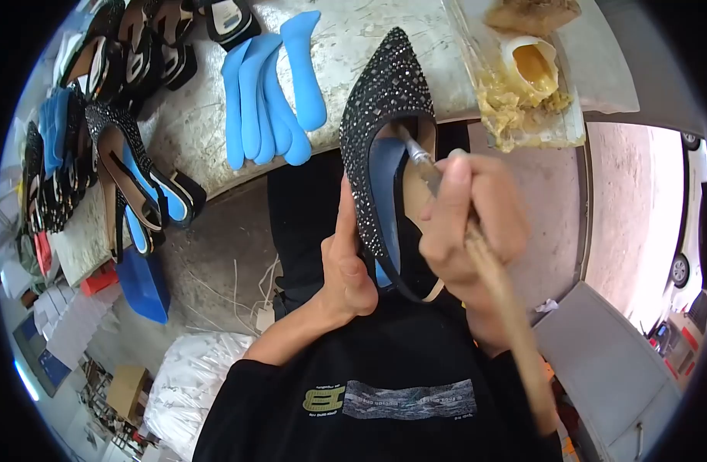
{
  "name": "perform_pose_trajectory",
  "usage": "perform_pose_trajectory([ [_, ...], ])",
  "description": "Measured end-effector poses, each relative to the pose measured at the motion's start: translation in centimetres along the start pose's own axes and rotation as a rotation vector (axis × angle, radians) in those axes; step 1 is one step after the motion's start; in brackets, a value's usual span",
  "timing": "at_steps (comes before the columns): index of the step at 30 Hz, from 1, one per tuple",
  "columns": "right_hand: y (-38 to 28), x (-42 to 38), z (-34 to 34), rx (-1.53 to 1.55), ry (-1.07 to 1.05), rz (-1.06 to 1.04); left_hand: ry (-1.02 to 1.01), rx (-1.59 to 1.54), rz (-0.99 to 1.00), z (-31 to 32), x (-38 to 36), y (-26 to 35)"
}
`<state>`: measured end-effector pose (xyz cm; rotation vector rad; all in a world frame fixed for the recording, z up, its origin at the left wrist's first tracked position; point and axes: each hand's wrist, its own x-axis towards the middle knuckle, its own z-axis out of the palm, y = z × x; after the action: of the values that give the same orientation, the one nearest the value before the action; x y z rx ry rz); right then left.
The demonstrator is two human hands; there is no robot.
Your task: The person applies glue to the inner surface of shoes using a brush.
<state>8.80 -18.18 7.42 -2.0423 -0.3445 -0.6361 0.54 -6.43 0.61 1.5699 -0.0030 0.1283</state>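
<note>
A pointed black slingback shoe [386, 81], covered in small shiny studs, is held toe up at the table's edge. My left hand [345, 266] is closed around its left side and underside, some fingers hidden behind it. Inside the shoe a blue insole [386, 181] shows. My right hand [476, 208] grips a long wooden-handled brush [496, 281], whose tip reaches into the shoe's opening. Left of the shoe, several blue insoles [262, 104] lie overlapping on the table. To the right, a glue-crusted board [534, 127] bears a white cup [532, 65] with yellowish glue.
The worn table [192, 135] curves across the top. Several finished-looking studded shoes [126, 146] crowd its left side. Below stand a blue dustpan-like object [143, 285] and a white plastic bag [199, 385]. A grey metal panel [592, 354] is at the lower right.
</note>
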Motion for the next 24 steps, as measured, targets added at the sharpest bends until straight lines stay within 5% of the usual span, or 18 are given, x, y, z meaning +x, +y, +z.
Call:
perform_pose_trajectory([
  [7, -0.8, -1.5, -2.5, 0.234, -0.123, 0.355, 0.011, 0.029, -0.03, -0.2, -0.4, -0.4],
  [9, -1.0, -2.0, -3.8, 0.192, -0.147, 0.313, -0.009, 0.027, -0.082, -0.6, -0.8, -0.1],
  [10, -2.0, -2.0, -5.2, 0.319, -0.147, 0.59, -0.024, 0.023, -0.127, -0.8, -1.0, 0.3],
  [11, -1.9, -2.8, -6.7, 0.316, -0.04, 0.572, -0.034, 0.02, -0.161, -1.0, -1.1, 0.8],
  [12, -1.2, -3.1, -8.1, 0.323, 0.072, 0.538, -0.041, 0.022, -0.177, -1.3, -0.8, 1.2],
  [14, 0.6, -0.5, -11.1, -0.98, 0.129, -0.349, 0.019, -0.053, -0.029, -1.7, -0.8, 0.8],
  [15, 3.4, -0.2, -11.8, -0.537, 0.356, -0.288, 0.034, -0.039, 0.041, -2.5, 1.5, 1.2],
  [17, 3.8, -0.9, -14.2, 0.355, 0.547, 0.362, 0.288, -0.003, 0.102, -4.5, 6.2, 3.2],
  [18, 3.9, -0.6, -14.2, 0.382, 0.55, 0.332, 0.296, -0.235, -0.097, -5.2, 10.1, 8.0],
  [19, 4.1, -0.5, -14.0, 0.374, 0.524, 0.342, 0.297, -0.021, -0.041, -6.9, 15.1, 10.2],
  [20, 4.2, -0.4, -13.7, 0.361, 0.497, 0.356, 0.182, -0.2, -0.082, -9.7, 19.8, 10.8],
  [21, 4.5, -0.3, -13.4, 0.346, 0.469, 0.371, 0.303, -0.169, 0.032, -11.1, 25.1, 10.6],
  [22, 4.7, -0.3, -13.2, 0.33, 0.441, 0.386, 0.523, -0.187, -0.16, -9.7, 28.7, 13.6],
  [24, 4.9, -0.7, -12.6, 0.343, 0.453, 0.387, 0.518, -0.117, -0.129, -10.5, 32.0, 13.1],
])
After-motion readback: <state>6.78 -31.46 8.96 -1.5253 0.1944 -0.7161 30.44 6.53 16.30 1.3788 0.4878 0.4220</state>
